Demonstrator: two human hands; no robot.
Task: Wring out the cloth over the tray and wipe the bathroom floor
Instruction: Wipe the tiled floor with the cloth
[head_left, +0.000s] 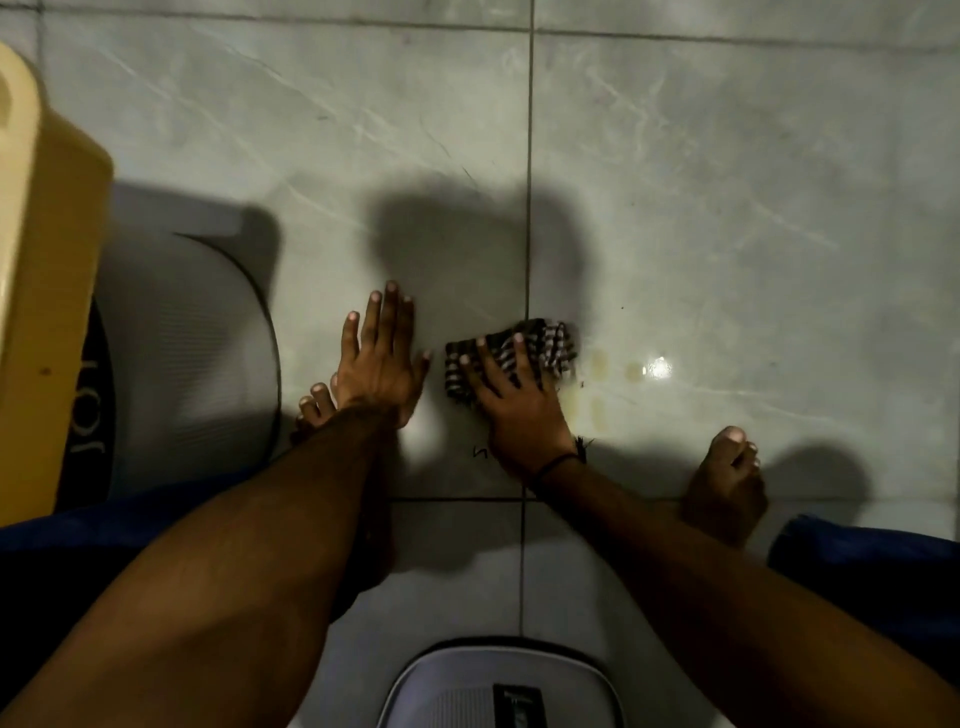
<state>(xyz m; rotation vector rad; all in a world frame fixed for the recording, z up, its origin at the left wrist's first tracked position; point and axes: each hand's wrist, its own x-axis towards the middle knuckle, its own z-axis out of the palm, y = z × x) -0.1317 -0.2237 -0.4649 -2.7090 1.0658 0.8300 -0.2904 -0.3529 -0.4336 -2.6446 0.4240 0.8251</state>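
A dark cloth with pale stripes lies bunched on the grey marbled floor tile, across a grout line. My right hand presses down on the cloth's near left part, fingers spread over it. My left hand lies flat on the bare floor just left of the cloth, fingers apart and holding nothing. Yellowish wet spots and a bright glint sit on the tile right of the cloth. A white tray rests on the floor at the left.
A yellow plastic container stands at the far left, over the tray's edge. My bare feet rest on the floor by each hand. A white ribbed object shows at the bottom centre. Blue fabric covers both knees.
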